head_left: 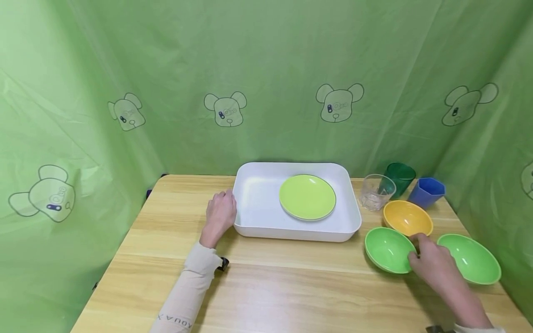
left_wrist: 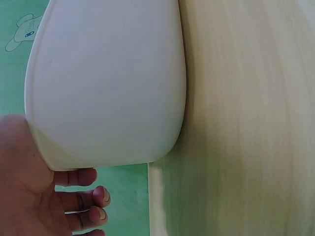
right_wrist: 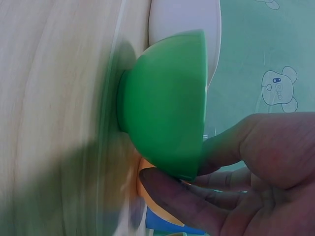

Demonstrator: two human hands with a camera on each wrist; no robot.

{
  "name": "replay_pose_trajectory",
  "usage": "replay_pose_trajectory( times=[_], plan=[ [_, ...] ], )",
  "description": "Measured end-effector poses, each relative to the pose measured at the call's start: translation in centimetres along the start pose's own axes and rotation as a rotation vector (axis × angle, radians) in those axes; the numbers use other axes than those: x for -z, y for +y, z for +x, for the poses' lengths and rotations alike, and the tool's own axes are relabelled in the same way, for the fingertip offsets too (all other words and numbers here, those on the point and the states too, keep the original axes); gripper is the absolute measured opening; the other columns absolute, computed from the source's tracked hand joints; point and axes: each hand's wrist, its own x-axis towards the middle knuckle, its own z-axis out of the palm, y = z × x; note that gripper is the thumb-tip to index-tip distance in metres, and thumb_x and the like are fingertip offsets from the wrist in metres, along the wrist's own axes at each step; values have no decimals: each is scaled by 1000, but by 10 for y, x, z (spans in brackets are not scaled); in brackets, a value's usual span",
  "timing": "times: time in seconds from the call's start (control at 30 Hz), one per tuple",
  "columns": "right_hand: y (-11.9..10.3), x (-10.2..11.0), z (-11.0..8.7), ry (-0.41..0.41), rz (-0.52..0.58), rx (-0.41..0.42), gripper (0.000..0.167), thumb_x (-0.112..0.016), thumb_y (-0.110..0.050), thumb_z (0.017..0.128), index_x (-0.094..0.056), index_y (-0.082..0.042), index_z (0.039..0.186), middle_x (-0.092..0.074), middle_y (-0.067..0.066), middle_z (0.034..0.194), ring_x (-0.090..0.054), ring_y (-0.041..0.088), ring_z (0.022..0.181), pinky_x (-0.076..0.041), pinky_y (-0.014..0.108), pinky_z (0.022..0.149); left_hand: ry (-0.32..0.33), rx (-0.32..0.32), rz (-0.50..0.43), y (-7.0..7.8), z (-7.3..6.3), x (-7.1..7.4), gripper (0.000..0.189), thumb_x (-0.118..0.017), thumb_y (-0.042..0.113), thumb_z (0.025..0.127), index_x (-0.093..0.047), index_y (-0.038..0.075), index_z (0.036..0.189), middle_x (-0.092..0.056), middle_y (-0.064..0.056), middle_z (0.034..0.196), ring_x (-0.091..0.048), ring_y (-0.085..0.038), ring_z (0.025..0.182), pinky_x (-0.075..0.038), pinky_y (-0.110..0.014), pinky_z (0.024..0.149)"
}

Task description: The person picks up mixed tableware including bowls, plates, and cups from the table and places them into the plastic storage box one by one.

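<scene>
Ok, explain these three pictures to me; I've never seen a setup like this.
There's no machine, just a person's bare hands. The wide picture comes from a camera on the head; the other two come from one on each wrist. On the table stands a white tray holding a lime plate. To its right are a clear glass, a green cup, a blue cup and an orange bowl. The left hand holds the tray's left edge; the right hand pinches a green bowl, with a second green bowl beyond it.
</scene>
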Motion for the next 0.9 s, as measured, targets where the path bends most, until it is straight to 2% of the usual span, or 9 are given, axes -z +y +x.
replay_pose_trajectory(
  times=[0.17, 0.37, 0.5, 0.77, 0.9],
  plan=[
    [0, -1, -1, 18, 2, 5, 41, -54, -1, 89, -47, 20, 124, -63, 31, 94, -55, 34, 71, -43, 37, 52, -5, 4, 0, 0, 1, -1, 31, -38, 19, 110, -62, -1, 115, -66, -20, 106, -61, -38, 97, -51, -50, 81],
    [1, -1, -2, 41, 14, 19, 40, -52, 2, 89, -47, 20, 125, -62, 35, 98, -55, 34, 71, -42, 36, 51, -1, 3, 8, -1, 1, -1, 31, -39, 19, 110, -62, 0, 115, -66, -19, 104, -61, -38, 96, -52, -49, 80],
    [1, -1, -4, 66, 24, 45, 40, -52, 2, 90, -48, 20, 126, -62, 36, 98, -55, 30, 68, -41, 35, 49, 7, 0, 5, 0, 1, -2, 29, -40, 18, 110, -62, -1, 114, -67, -20, 104, -61, -38, 95, -51, -50, 80],
    [-6, 8, -6, 143, 21, 81, 38, -53, 2, 90, -51, 17, 125, -64, 37, 96, -46, 20, 56, -39, 33, 46, 12, -4, 8, -1, 1, -3, 30, -40, 18, 110, -62, -1, 116, -67, -20, 106, -61, -39, 96, -52, -50, 80],
    [-9, 16, -4, 128, 20, 63, 39, -52, 0, 92, -50, 16, 127, -65, 36, 98, -47, 21, 57, -39, 34, 47, 12, -5, 6, -1, 1, -3, 30, -39, 18, 110, -62, -1, 116, -67, -20, 106, -61, -39, 96, -52, -50, 81]
  ],
)
